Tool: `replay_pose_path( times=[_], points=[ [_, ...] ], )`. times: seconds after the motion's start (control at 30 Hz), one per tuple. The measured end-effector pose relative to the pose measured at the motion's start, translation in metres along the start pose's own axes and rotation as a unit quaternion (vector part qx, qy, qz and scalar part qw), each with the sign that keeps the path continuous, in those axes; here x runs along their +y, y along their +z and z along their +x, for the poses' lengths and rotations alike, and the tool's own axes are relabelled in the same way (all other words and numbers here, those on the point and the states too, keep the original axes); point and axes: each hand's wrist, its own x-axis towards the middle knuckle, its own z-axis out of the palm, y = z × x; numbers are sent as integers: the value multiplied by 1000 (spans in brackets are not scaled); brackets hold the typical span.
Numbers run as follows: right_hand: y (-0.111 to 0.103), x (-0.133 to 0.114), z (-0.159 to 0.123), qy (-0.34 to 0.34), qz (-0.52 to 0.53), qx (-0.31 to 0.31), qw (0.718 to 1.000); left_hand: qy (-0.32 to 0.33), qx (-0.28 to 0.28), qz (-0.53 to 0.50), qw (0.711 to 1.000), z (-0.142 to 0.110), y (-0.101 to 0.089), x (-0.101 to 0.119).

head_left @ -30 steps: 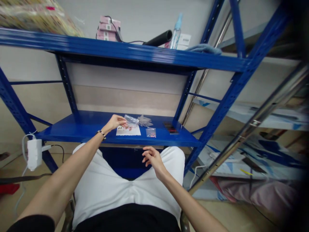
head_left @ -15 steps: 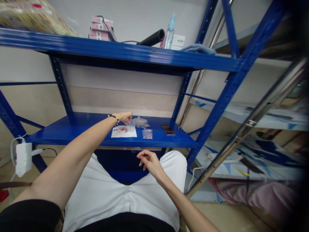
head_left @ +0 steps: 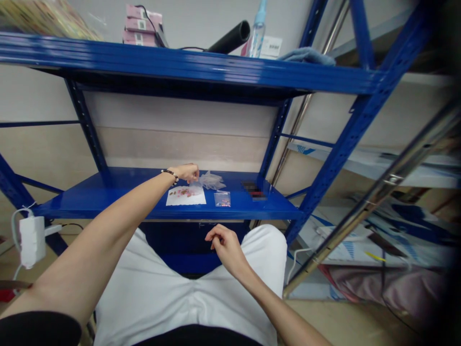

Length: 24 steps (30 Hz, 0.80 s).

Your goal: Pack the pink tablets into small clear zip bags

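Over the blue shelf my left hand [head_left: 188,172], with a beaded bracelet at its wrist, is closed on a small clear plastic bag [head_left: 196,186]. The bag hangs over the right part of a white sheet of paper [head_left: 174,198], where several small pink and brown pieces [head_left: 184,192] lie. Just right of that hand is a crumpled heap of clear plastic bags [head_left: 213,180]. A flat clear bag with small orange-red pieces [head_left: 222,199] lies right of the paper. My right hand [head_left: 225,242] hovers above my lap, fingers curled in; whatever they hold, if anything, is hidden.
The blue shelf [head_left: 118,192] has a raised front edge near my knees. A dark, blurred-out object [head_left: 254,190] lies at its right. The upper shelf [head_left: 162,60] carries pink boxes [head_left: 142,26], a black tube [head_left: 230,37] and a spray bottle [head_left: 257,36]. A white power adapter [head_left: 32,240] hangs left.
My right hand's fingers have curled in more. My left hand stays by the paper, with the clear bag now more over it. The view has shifted slightly.
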Motion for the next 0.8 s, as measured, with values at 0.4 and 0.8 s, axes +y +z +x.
replay_pose_path(
  times=[0.4,0.8],
  points=[
    [-1,3,1,-23,-69,0,997,-13,22,-39,999,-2,-3,-17],
    [0,2,0,-18,-70,-9,997,-36,184,-199,962,2,-7,-20]
  ],
)
